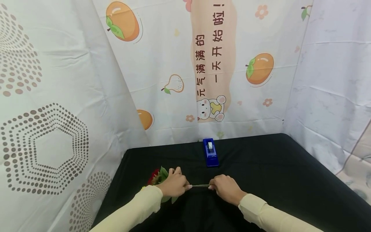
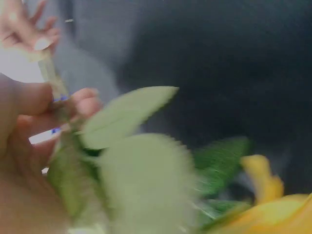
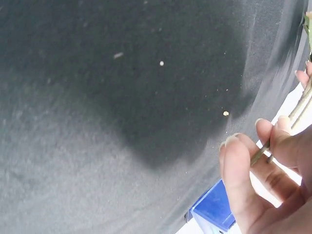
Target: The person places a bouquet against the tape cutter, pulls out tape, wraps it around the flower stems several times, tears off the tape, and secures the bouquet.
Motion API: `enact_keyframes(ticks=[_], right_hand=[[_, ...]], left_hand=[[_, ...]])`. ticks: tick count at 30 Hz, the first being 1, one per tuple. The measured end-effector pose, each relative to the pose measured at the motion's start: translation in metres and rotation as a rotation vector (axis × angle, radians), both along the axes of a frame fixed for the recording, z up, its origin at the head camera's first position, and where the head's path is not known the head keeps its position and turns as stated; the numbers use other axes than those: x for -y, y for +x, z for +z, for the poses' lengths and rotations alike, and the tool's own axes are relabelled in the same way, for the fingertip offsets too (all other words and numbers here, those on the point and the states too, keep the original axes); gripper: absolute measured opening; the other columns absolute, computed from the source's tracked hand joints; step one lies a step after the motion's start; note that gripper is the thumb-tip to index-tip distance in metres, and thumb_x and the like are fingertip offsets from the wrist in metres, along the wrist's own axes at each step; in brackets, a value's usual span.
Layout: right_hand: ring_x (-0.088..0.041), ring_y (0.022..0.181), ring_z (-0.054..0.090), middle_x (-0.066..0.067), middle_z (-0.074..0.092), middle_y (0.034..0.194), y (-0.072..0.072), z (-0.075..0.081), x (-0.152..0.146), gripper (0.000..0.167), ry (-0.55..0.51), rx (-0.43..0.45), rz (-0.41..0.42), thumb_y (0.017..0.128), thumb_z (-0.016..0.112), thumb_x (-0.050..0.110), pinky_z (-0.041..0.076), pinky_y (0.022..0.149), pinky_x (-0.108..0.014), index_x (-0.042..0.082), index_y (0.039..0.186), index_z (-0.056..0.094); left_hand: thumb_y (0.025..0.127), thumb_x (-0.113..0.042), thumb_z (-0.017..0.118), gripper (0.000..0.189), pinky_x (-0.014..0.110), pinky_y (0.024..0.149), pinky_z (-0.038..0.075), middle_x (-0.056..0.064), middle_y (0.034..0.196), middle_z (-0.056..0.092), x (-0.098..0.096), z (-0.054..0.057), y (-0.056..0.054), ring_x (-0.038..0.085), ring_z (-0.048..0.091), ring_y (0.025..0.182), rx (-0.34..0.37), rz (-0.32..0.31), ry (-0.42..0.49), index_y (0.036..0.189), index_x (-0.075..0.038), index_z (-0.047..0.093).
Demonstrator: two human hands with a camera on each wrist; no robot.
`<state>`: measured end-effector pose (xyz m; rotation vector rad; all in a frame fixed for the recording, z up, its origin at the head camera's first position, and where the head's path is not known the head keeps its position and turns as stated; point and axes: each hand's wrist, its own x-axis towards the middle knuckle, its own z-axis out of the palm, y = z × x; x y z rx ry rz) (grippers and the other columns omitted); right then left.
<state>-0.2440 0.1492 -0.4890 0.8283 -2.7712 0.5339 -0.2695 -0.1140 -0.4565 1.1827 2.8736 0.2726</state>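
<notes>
- The stems (image 1: 200,186) lie between the two hands, and this is the main relation: their long axis runs from left to right, almost level in the head view.
- The left hand (image 1: 174,185) has its fingers bent and pinches the stems close to the leaves (image 2: 146,180), so it is the nearer one to the blossoms.
- The right hand (image 1: 227,188) is also nearly closed; thumb and fingers pinch the thin stems on the bare part. The right wrist view shows two stems there, but fingers partly cover the tips.
- The red flower (image 1: 153,177) is on the left of the left hand, on the side away from the right hand. A yellow flower (image 2: 273,209) shows large in the left wrist view, which is blurred.
- The blue tape dispenser (image 1: 210,153) stands beyond the hands, near the far edge of the table (image 1: 261,167); it is nearer to the right hand, but does not touch it.
- The left edge of the table is rather near the red flower. The right edge is well apart from the right hand, so I judge there is more room for moving on that side.
</notes>
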Motion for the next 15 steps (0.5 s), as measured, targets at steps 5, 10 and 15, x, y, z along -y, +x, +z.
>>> enact_keyframes(ticks=[5,10,15], right_hand=[[0.0,0.064,0.054,0.011,0.07,0.08,0.002,0.003,-0.001,0.01,-0.007,-0.006,0.011,0.095,0.074,0.019,0.047,0.056,-0.028,0.019,0.087,0.08],[0.001,0.064,0.051,0.012,0.065,0.08,0.0,0.001,-0.008,0.013,-0.066,0.115,0.048,0.099,0.069,0.021,0.046,0.058,-0.026,0.016,0.098,0.081],[-0.001,0.066,0.054,0.009,0.063,0.079,-0.003,0.0,-0.015,0.02,-0.172,0.286,0.095,0.105,0.06,0.021,0.048,0.063,-0.028,0.013,0.1,0.078]], left_hand=[[0.099,-0.028,0.068,0.025,0.042,0.08,0.018,-0.017,0.087,0.072,-0.002,0.003,0.001,0.013,0.029,0.081,-0.015,0.023,0.0,0.081,-0.02,0.083],[0.097,-0.028,0.068,0.038,0.041,0.077,0.019,-0.016,0.058,0.054,-0.005,-0.007,0.002,0.014,0.027,0.078,-0.311,-0.04,-0.059,0.059,-0.024,0.07],[0.097,-0.027,0.068,0.041,0.04,0.074,0.021,-0.01,0.054,0.047,-0.009,-0.011,0.005,0.016,0.026,0.078,-0.503,-0.083,-0.082,0.056,-0.024,0.067]])
